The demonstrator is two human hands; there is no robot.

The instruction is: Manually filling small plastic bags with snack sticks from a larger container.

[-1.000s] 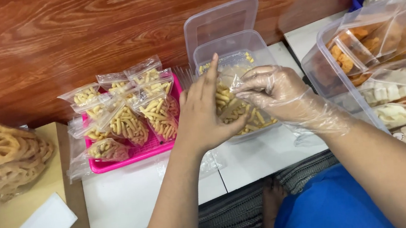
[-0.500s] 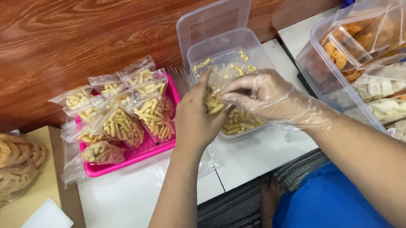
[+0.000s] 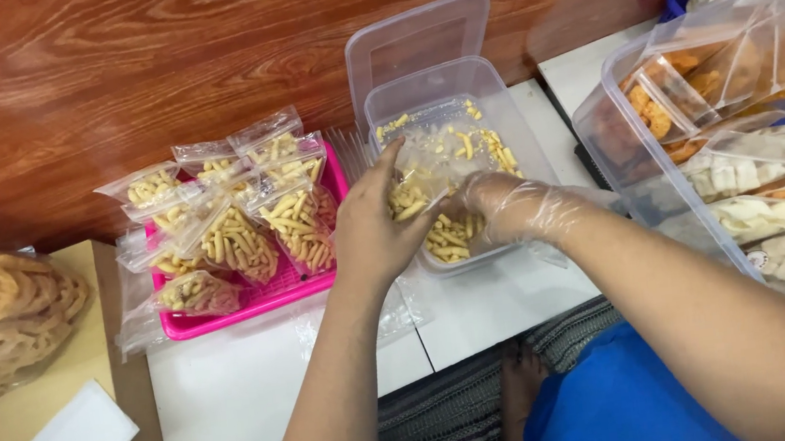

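Nearest the camera, blue-clad legs sit at the edge of a white surface [image 3: 263,380], with both forearms reaching forward over it. The bare left hand [image 3: 369,228] pinches a small clear bag [image 3: 413,184] of yellow stick snacks between thumb and fingers, holding it over the near end of a clear plastic tub [image 3: 439,109]. The right hand [image 3: 508,206], in a thin transparent glove, is curled down inside the tub among loose snack sticks [image 3: 447,234], just beside the bag; what its fingertips grip I cannot tell. Left of the hands, a pink tray [image 3: 255,303] carries filled bags [image 3: 239,237]. Farther back, the tub's lid [image 3: 417,38] stands against a wooden wall.
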